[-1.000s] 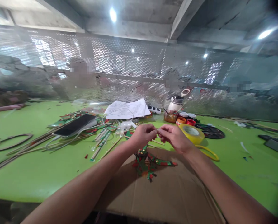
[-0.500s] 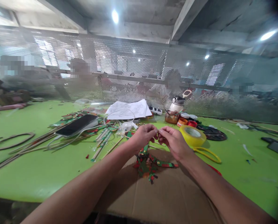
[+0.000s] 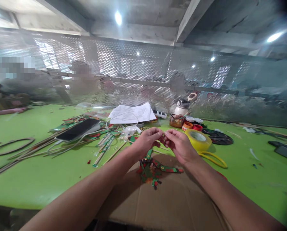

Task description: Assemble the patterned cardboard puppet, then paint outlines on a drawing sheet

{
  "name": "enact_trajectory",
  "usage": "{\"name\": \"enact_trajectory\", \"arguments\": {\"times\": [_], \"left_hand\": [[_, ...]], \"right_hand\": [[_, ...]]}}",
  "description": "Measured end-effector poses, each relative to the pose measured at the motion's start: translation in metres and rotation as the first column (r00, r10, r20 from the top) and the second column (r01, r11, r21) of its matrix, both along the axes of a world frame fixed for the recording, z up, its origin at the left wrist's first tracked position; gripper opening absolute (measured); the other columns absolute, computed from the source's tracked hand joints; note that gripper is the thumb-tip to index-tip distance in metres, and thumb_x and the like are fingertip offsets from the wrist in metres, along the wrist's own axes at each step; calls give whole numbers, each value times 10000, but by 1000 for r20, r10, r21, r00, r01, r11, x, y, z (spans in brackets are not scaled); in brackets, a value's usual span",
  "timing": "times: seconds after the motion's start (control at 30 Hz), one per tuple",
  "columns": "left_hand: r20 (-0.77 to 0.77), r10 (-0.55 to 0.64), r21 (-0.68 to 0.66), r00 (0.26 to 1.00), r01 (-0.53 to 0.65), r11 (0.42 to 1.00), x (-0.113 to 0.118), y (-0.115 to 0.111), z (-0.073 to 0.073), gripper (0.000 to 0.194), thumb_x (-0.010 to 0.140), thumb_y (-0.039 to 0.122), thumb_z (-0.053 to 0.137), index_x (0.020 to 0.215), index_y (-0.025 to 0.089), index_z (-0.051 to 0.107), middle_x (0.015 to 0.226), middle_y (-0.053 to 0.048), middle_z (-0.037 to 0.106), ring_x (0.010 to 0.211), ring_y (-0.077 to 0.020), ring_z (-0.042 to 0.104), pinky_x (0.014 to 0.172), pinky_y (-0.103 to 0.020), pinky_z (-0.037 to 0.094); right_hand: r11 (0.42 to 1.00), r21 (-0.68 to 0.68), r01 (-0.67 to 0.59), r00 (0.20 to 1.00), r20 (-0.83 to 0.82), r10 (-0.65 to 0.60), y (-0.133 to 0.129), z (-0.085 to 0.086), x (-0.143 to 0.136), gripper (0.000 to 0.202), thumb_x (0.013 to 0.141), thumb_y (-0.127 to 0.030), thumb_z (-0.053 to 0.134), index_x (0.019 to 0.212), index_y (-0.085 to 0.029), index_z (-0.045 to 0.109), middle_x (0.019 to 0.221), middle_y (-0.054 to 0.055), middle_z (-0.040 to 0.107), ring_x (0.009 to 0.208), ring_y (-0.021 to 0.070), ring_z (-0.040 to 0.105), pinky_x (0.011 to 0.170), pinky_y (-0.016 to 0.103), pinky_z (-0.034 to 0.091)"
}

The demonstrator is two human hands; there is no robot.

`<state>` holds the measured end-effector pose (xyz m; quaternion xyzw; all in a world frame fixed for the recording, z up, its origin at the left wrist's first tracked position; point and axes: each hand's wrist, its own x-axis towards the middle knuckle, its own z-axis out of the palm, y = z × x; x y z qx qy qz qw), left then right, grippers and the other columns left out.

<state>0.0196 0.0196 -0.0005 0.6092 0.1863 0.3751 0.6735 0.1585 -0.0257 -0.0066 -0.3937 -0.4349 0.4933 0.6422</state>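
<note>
My left hand and my right hand meet fingertip to fingertip over the table. Both are closed in a pinch, and whatever sits between the fingers is too small to make out. Just below them a painted green and red jointed figure with gold-coloured fasteners lies on a sheet of brown cardboard. One long green and red limb of it points right. Left of my left hand are several thin sticks with green painted strips.
A roll of yellow tape and yellow-handled scissors lie right. Behind are paint pots, a jar of brown liquid, a bottle and white papers. A phone with a cable rests left. A perforated screen stands at the back.
Both hands stay together in nearly the same place, with only slight finger movement. The whole view has shifted a little. The figure still lies on the cardboard.
</note>
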Motion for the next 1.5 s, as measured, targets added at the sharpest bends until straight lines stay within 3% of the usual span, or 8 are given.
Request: {"name": "enact_trajectory", "arguments": {"times": [0.13,0.3,0.5,0.63,0.8,1.0,1.3,1.5], "left_hand": [[-19,116,80,993,-114,990,3,3,-4,172,775,259,652,807,118,560,713,7,561,616,-73,514,592,-219,379],[-25,121,115,992,-118,986,2,6,-7,175,764,264,646,751,116,554,681,14,537,595,-72,497,577,-221,378],[-201,88,273,976,-31,962,-4,12,-2,122,812,237,564,771,123,554,688,-6,564,609,-93,506,577,-234,398],[-331,110,355,937,15,935,-8,13,2,107,820,222,551,770,130,536,666,7,549,563,-84,479,541,-225,386],[-329,29,298,944,75,951,-8,12,1,160,828,285,555,780,133,541,680,1,556,594,-91,500,567,-226,413],[-308,174,406,935,-36,913,-3,15,-5,162,826,273,530,744,135,557,593,22,512,517,-78,434,500,-211,339],[-126,95,322,987,-50,945,-1,6,0,169,825,288,555,765,134,524,648,-3,554,556,-81,489,543,-223,376],[-254,203,514,946,-45,856,-4,11,0,150,862,266,489,782,141,510,660,5,534,567,-90,484,537,-227,380]], "right_hand": [[992,58,111,992,51,-114,1,-7,-6,263,661,-359,750,708,-160,586,613,-25,546,524,89,475,519,240,376],[981,117,155,975,143,-171,3,-13,-8,251,711,-377,708,738,-165,578,639,-12,568,536,103,496,525,249,393],[976,197,91,845,504,-180,3,-5,6,269,801,-426,626,777,-164,572,630,3,568,566,125,509,547,266,404],[990,132,-42,790,612,-49,1,6,15,298,801,-450,621,748,-163,559,614,-10,545,553,112,484,542,257,381],[989,59,-134,862,500,87,2,6,17,332,759,-475,662,711,-164,557,631,-15,537,542,100,469,533,253,375],[998,45,-41,971,238,29,4,-5,4,356,683,-477,723,698,-163,555,605,-25,519,525,94,453,505,243,371],[984,129,127,979,144,-145,3,-14,-10,283,742,-416,688,740,-173,544,624,-18,544,531,107,491,510,250,377],[984,143,106,968,211,-135,3,-12,-6,309,762,-451,671,756,-170,543,669,-6,566,547,109,503,527,257,405]]}}
